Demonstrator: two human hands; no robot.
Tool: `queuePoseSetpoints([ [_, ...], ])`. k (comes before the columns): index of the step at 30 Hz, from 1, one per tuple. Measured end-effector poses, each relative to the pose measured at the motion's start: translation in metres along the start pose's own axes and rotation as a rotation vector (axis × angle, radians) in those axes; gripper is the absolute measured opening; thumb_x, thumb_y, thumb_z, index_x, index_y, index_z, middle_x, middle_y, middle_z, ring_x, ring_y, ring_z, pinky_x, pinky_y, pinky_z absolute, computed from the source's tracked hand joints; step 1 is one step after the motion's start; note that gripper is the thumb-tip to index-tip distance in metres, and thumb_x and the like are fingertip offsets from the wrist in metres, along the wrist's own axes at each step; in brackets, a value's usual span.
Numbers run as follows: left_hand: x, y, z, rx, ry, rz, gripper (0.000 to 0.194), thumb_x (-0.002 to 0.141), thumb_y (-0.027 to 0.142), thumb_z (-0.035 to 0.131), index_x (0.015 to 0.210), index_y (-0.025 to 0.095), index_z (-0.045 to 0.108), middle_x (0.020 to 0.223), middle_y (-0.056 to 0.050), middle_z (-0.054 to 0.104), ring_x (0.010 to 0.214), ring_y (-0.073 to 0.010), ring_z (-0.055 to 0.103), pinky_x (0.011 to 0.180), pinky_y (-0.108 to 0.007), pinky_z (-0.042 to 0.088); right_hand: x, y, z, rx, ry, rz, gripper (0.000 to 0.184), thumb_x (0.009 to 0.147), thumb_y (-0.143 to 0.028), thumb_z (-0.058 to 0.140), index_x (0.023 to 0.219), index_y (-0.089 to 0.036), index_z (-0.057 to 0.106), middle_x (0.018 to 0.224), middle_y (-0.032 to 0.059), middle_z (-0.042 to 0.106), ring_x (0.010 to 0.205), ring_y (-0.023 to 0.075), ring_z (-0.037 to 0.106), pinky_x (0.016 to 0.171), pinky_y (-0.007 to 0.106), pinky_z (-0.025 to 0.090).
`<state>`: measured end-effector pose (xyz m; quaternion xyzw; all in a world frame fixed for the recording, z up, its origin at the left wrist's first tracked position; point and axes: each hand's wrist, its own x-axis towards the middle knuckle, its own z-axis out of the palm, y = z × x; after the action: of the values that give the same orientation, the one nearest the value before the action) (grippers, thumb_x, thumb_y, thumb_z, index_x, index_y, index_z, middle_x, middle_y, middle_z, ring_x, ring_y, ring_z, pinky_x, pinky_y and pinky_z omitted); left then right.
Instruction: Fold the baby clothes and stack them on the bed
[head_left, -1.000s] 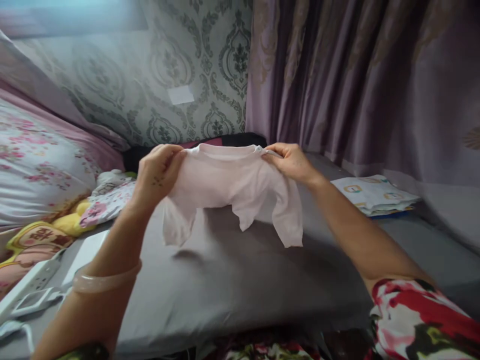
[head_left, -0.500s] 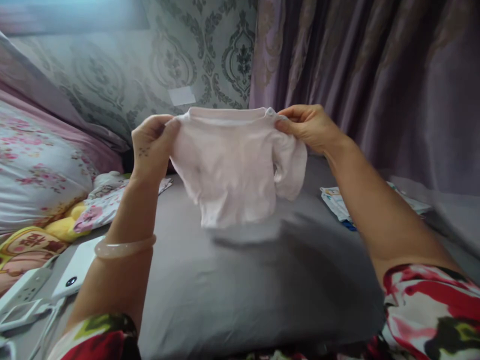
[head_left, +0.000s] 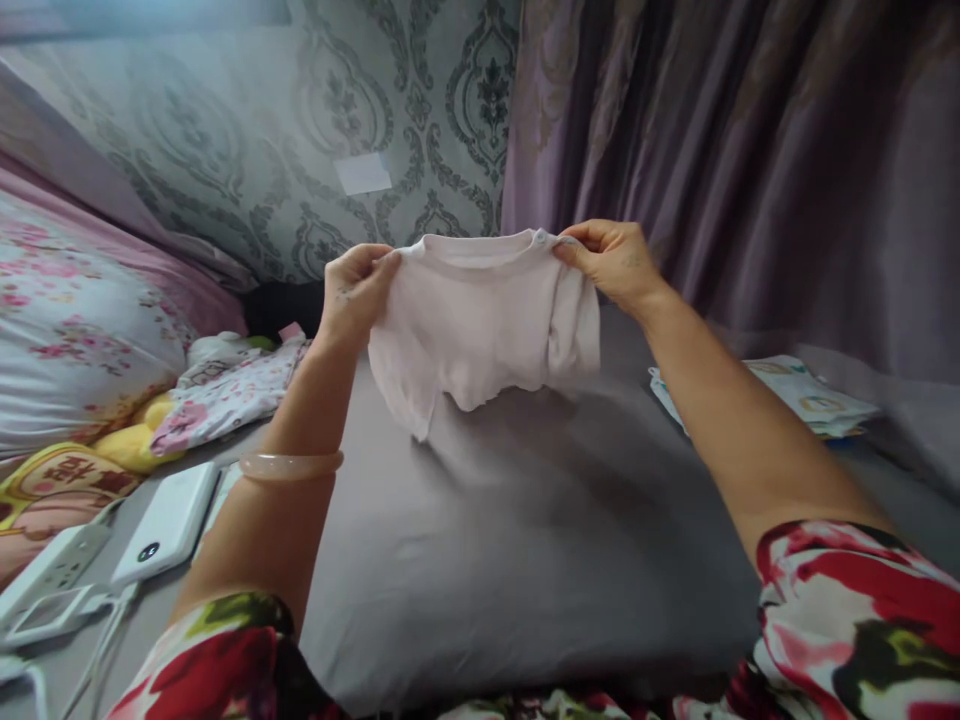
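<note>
A small pale pink long-sleeved shirt (head_left: pixel 480 320) hangs stretched between my hands above the grey bed sheet (head_left: pixel 480 560). My left hand (head_left: pixel 358 295) pinches its left shoulder between thumb and fingers. The right shoulder, close to a button at the neckline, is gripped by my right hand (head_left: pixel 616 262). The neck opening is uppermost and spread wide. The left sleeve dangles below the body's hem, while the right sleeve hangs bunched beside the body.
Folded clothes (head_left: pixel 806 395) lie at the right by the purple curtain (head_left: pixel 645 130). On the left are a floral pillow (head_left: pixel 82 330), a floral garment (head_left: pixel 232 395), a yellow plush item (head_left: pixel 127 445), a white power bank (head_left: pixel 169 520) and a power strip (head_left: pixel 56 570) with cables.
My left hand has moved right and slightly down, closer to my right hand. The shirt's lower part has swung up and away, and its left sleeve now hangs lower than the hem.
</note>
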<state>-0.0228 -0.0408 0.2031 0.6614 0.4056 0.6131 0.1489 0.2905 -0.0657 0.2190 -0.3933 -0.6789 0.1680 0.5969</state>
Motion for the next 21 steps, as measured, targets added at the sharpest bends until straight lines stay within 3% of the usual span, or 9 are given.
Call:
queuePoseSetpoints([
  [6,-0.016,0.012,-0.007,0.065,0.04,0.08,0.018,0.088,0.037,0.057,0.092,0.023,0.065,0.065,0.002,0.057,0.059,-0.0099,0.055,0.051,-0.019,0.04,-0.016,-0.011,0.0,-0.042,0.037,-0.044,0.029,0.076,-0.05,0.073,0.082,-0.022,0.068,0.082,0.0003,0.069,0.083,0.0174,0.064,0.067,0.028,0.052],
  [10,-0.042,0.046,-0.028,0.147,0.072,0.197,0.019,0.087,0.037,0.059,0.091,0.021,0.069,0.075,0.001,0.064,0.069,-0.0107,0.058,0.061,-0.021,0.045,-0.037,-0.033,-0.006,-0.056,0.068,-0.067,0.026,0.079,-0.046,0.072,0.087,-0.022,0.069,0.083,-0.0003,0.069,0.083,0.0162,0.064,0.065,0.027,0.051],
  [14,-0.074,0.086,-0.059,0.229,0.136,0.32,0.02,0.085,0.034,0.063,0.09,0.018,0.074,0.081,0.0,0.068,0.073,-0.0116,0.058,0.069,-0.024,0.048,-0.066,-0.07,-0.013,-0.031,0.051,-0.071,0.02,0.08,-0.039,0.073,0.088,-0.021,0.072,0.082,-0.0007,0.07,0.068,0.012,0.062,0.057,0.024,0.05],
  [18,-0.088,0.118,-0.091,0.308,0.178,0.306,0.022,0.08,0.035,0.068,0.096,0.023,0.077,0.076,0.0,0.064,0.059,-0.0104,0.051,0.056,-0.026,0.045,-0.086,-0.111,-0.019,-0.074,0.054,-0.093,0.014,0.08,-0.036,0.074,0.087,-0.025,0.075,0.079,-0.0013,0.071,0.063,0.0108,0.062,0.051,0.022,0.049],
  [21,-0.082,0.123,-0.104,0.281,0.183,0.243,0.027,0.072,0.038,0.074,0.095,0.024,0.077,0.07,0.0,0.063,0.051,-0.0094,0.047,0.043,-0.023,0.037,-0.087,-0.129,-0.021,-0.126,0.035,-0.07,0.012,0.079,-0.039,0.075,0.085,-0.029,0.076,0.078,-0.0021,0.07,0.06,0.0108,0.062,0.047,0.021,0.048],
])
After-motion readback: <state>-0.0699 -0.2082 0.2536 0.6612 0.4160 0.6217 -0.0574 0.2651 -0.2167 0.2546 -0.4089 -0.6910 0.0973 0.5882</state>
